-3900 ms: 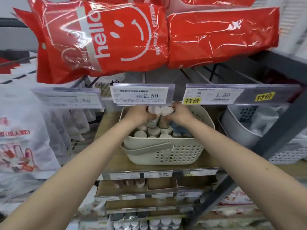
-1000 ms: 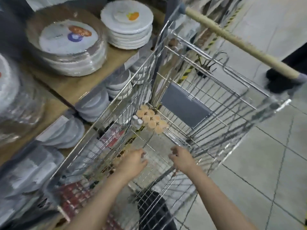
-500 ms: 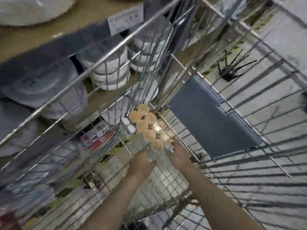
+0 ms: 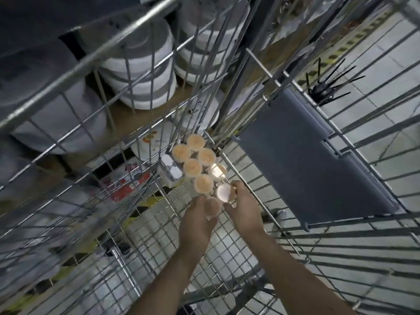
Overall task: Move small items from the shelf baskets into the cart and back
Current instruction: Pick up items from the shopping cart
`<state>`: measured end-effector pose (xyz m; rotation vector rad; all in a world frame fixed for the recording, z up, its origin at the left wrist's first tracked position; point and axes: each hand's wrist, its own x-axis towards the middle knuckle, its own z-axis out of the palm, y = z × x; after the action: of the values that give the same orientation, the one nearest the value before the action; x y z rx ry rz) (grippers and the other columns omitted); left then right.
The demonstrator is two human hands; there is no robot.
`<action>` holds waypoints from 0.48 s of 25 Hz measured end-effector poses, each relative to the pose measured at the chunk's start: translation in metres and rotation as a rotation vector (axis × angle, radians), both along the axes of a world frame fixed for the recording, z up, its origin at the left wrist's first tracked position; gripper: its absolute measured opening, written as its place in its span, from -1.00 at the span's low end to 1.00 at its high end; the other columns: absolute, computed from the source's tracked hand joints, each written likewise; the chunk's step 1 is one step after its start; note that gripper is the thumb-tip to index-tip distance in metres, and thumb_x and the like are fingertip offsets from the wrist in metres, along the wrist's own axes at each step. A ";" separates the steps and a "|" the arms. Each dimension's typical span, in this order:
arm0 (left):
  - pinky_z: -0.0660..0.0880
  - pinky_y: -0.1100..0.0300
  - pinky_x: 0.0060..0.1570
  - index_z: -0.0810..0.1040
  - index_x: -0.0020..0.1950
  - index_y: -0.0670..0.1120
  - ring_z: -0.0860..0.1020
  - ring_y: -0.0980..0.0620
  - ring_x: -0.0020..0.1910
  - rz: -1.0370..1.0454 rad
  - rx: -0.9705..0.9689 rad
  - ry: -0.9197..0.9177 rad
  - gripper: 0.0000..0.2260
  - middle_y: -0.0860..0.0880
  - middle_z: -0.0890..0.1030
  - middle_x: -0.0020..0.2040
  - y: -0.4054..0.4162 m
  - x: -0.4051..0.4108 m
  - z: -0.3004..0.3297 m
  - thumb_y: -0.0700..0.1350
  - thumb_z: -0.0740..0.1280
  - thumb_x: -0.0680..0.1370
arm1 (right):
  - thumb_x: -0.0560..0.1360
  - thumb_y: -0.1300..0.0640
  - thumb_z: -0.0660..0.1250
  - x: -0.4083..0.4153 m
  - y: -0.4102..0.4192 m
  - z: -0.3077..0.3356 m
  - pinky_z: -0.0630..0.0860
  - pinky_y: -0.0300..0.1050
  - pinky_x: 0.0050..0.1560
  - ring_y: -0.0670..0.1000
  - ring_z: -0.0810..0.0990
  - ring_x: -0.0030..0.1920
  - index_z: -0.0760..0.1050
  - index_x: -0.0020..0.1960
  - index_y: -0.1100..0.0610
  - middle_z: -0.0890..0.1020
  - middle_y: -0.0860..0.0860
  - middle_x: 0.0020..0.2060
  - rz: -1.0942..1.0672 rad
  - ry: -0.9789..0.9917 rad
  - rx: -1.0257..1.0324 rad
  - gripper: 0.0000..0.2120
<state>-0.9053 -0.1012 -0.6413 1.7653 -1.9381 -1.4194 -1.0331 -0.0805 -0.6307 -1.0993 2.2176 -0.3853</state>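
Observation:
Both my hands reach down to the wire floor of the metal shopping cart (image 4: 159,226). My left hand (image 4: 198,221) grips a small round container with a pale orange top (image 4: 212,206). My right hand (image 4: 244,209) pinches another small container, its top glaring white (image 4: 223,192). Both containers sit at the near end of a cluster of several upright orange-topped containers (image 4: 197,159) standing in the cart's far corner. A small clear pack with white pieces (image 4: 170,170) lies just left of the cluster.
The cart's grey plastic seat flap (image 4: 306,160) stands to the right. Beyond the left cart wall, store shelves hold stacks of white paper plates (image 4: 145,71) and a red packet (image 4: 127,185). Tiled floor shows under and right of the cart.
I went from the shelf basket to the cart. Over the last second my head and both hands dropped lower into the cart, bringing the two containers up against the standing cluster.

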 end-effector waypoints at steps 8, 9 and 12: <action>0.51 0.20 -0.01 0.50 0.14 0.05 0.56 0.12 0.03 -0.030 0.013 0.127 -0.66 0.13 0.61 0.00 -0.003 0.031 0.007 -0.14 0.48 0.42 | 0.35 0.21 0.49 -0.004 0.004 0.007 0.49 -0.12 0.00 -0.01 0.52 0.08 0.43 0.30 0.00 0.49 -0.07 0.11 0.168 -0.059 -0.016 -0.45; 0.53 0.15 0.01 0.50 0.16 0.06 0.56 0.10 0.03 -0.020 0.023 0.136 -0.64 0.13 0.60 0.01 -0.005 0.036 0.012 -0.13 0.48 0.41 | 0.34 0.20 0.50 -0.003 0.006 0.013 0.51 -0.08 0.00 0.00 0.53 0.06 0.45 0.27 0.00 0.50 -0.07 0.09 0.147 -0.075 -0.013 -0.46; 0.53 0.13 0.01 0.49 0.21 0.04 0.55 0.08 0.05 0.024 0.033 0.117 -0.57 0.08 0.59 0.06 -0.005 0.057 0.045 -0.12 0.51 0.38 | 0.33 0.22 0.52 0.009 0.012 0.048 0.45 -0.17 -0.06 -0.03 0.53 0.00 0.48 0.22 0.04 0.54 -0.09 -0.02 0.023 -0.177 -0.060 -0.51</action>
<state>-0.8487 -0.1065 -0.5964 1.6735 -1.8390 -1.5191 -1.0238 -0.0685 -0.5823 -1.0783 2.0484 -0.5220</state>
